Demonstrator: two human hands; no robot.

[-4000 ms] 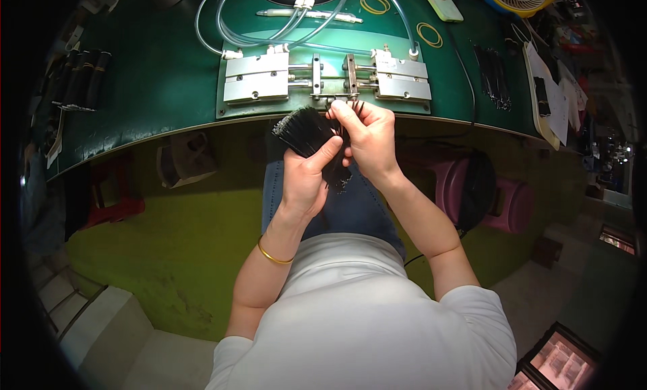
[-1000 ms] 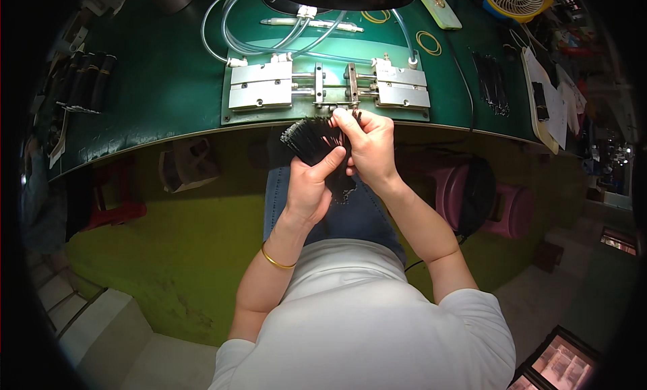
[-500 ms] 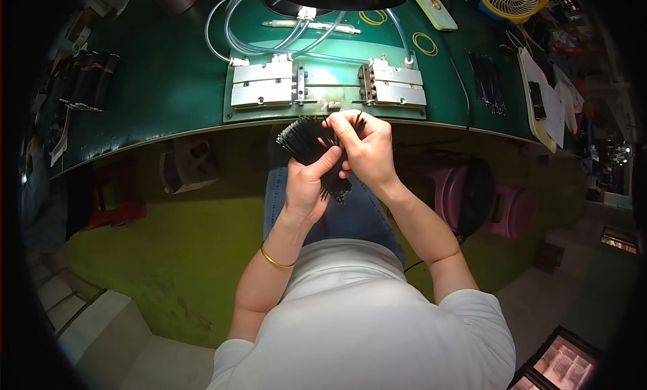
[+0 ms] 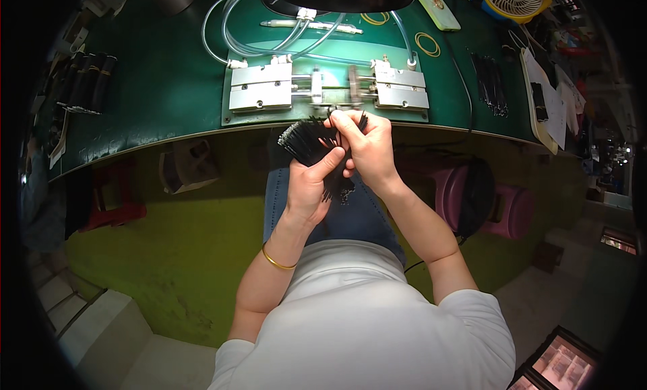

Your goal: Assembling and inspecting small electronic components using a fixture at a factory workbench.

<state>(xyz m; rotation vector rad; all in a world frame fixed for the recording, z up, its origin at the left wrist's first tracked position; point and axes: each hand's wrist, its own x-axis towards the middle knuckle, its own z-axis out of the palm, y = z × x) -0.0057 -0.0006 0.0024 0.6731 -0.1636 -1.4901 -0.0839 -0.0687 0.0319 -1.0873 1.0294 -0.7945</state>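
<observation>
Black wires [image 4: 303, 142] fan out, clamped in the left hand [image 4: 313, 186]; the right hand [image 4: 368, 146] pinches some near the metal pneumatic fixture [image 4: 316, 86].

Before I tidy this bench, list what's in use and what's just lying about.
In use:
- left hand, gripping black wires
- right hand, pinching black wires
- silver pneumatic cylinders
- clear air tubing

Apparently just lying about:
- white pen
- tan rubber bands
- light-green phone

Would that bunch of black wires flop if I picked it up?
The bunch of black wires probably won't flop much, since it fans out fairly straight beyond the left hand. It might spill apart, as the thin wires splay loosely.
</observation>
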